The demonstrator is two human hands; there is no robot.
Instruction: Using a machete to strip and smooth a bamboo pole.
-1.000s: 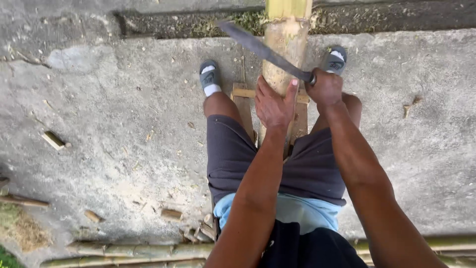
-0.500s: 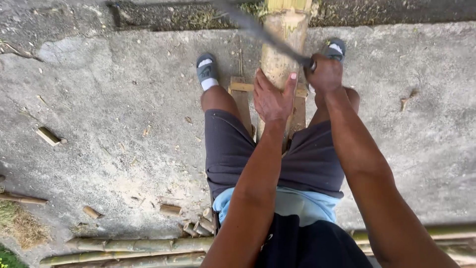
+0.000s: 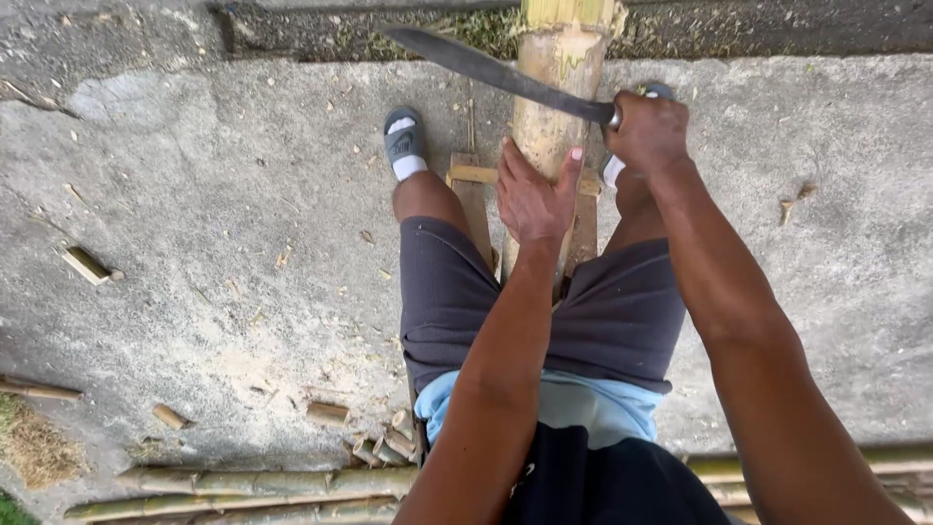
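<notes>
Matt metal blade, rough concrete.

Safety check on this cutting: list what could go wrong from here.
1. The left hand grips the bamboo pole just below the machete blade; a slip could cut its fingers.
2. The right hand holds the blade across the pole above bare legs and open slide sandals; a glancing stroke might reach them.
</notes>
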